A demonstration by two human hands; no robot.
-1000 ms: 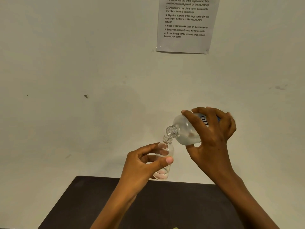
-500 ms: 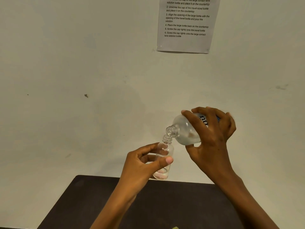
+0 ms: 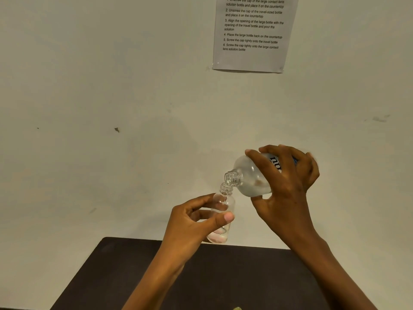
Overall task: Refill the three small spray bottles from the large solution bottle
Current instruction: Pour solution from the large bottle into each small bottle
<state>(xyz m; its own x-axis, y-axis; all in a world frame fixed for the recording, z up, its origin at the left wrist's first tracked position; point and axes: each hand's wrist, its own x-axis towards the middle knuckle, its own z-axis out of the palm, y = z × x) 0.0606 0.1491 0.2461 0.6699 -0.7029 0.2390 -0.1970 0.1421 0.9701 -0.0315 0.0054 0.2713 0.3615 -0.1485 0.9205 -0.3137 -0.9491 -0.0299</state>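
Left hand [image 3: 192,222] grips the small bottle [image 3: 221,217] upright above the surface [image 3: 134,276]. Right hand [image 3: 288,182] grips the large bottle [image 3: 250,177], tilted at 2 o'clock, mouths touching. Fill barely begun; other bottles unseen.

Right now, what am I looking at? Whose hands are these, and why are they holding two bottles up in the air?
There is one picture, taken by a camera worn on a person's head, so you see their own hands from above. The left hand holds a small clear bottle upright with its cap off. The right hand tips a large bottle so its open mouth sits right over the small one's mouth, to pour solution in. Both are held above a dark table, in front of a pale wall. The paper taped on the wall lists the steps.
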